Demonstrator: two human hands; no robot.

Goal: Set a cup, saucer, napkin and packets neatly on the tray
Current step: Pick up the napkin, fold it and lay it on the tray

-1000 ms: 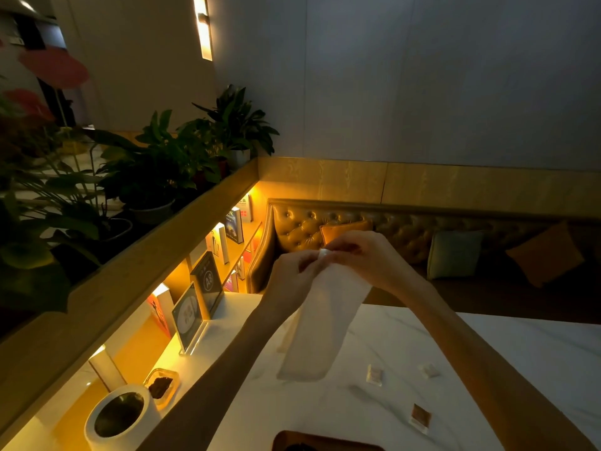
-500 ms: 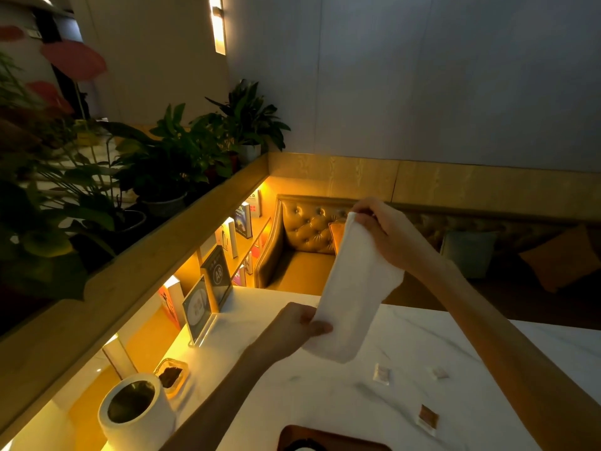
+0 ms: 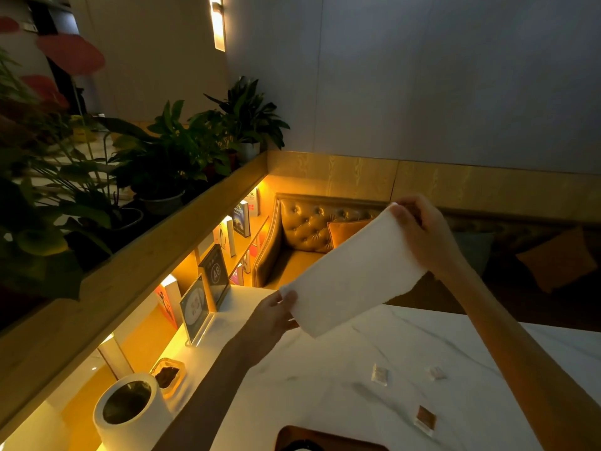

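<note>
A white paper napkin (image 3: 351,271) is held stretched in the air above the white marble table (image 3: 325,379), slanting from upper right down to lower left. Its upper end is pinched between the thumb and fingers of the right hand (image 3: 422,236), and its lower left corner is gripped by the closed fingers of the left hand (image 3: 273,315). On the table below, three small packets are seen lying apart from one another: a pale packet (image 3: 379,374), a second pale packet (image 3: 435,373) further right, and a brown packet (image 3: 425,418) nearer the camera. The far rim of a dark brown tray (image 3: 328,436) is cut off by the bottom edge of the view; its contents cannot be made out. At the left, a white cylindrical container (image 3: 130,415) and a small glass dish (image 3: 167,375) are set on a lit shelf, with an acrylic sign stand (image 3: 195,307) near the table's far left corner. Potted plants (image 3: 169,157) are lined up on the wooden ledge above, and a tufted sofa (image 3: 305,229) is seen beyond the table.
</note>
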